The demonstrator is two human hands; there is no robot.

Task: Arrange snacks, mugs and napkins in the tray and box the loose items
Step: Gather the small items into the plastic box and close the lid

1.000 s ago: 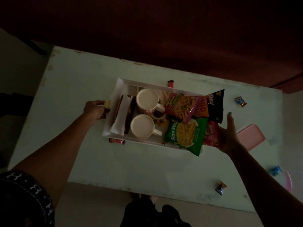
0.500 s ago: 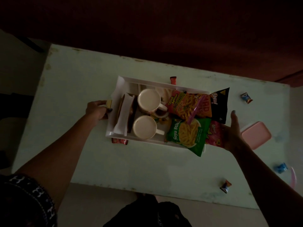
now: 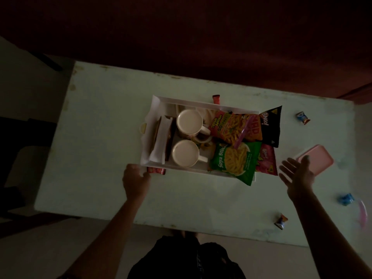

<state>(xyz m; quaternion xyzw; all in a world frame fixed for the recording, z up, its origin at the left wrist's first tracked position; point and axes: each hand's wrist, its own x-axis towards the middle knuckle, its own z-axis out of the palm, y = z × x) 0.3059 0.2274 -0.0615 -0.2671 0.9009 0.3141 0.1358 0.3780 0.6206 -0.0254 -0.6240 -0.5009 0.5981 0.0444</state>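
Observation:
A white tray (image 3: 155, 105) sits mid-table holding two cream mugs (image 3: 189, 121) (image 3: 185, 153), folded napkins (image 3: 161, 143) at its left end, and snack packets: an orange one (image 3: 235, 127), a green Soya Sticks one (image 3: 235, 161), a black Bingo one (image 3: 270, 125) and a pink one (image 3: 265, 160). My left hand (image 3: 135, 179) is at the tray's near-left corner, fingers curled beside a small red wrapper (image 3: 156, 170). My right hand (image 3: 298, 175) hovers open, palm up, right of the tray, holding nothing.
A pink box lid (image 3: 316, 161) lies right of my right hand. Small wrapped candies lie loose: (image 3: 303, 117), (image 3: 346, 199), (image 3: 280, 220). A red wrapper (image 3: 216, 98) pokes from behind the tray, a yellowish item (image 3: 143, 128) beside its left end. A pink rim (image 3: 362, 213) shows at the right edge.
My left hand left the tray's left end and moved down to its near-left corner. My right hand pulled away from the tray's right end and opened.

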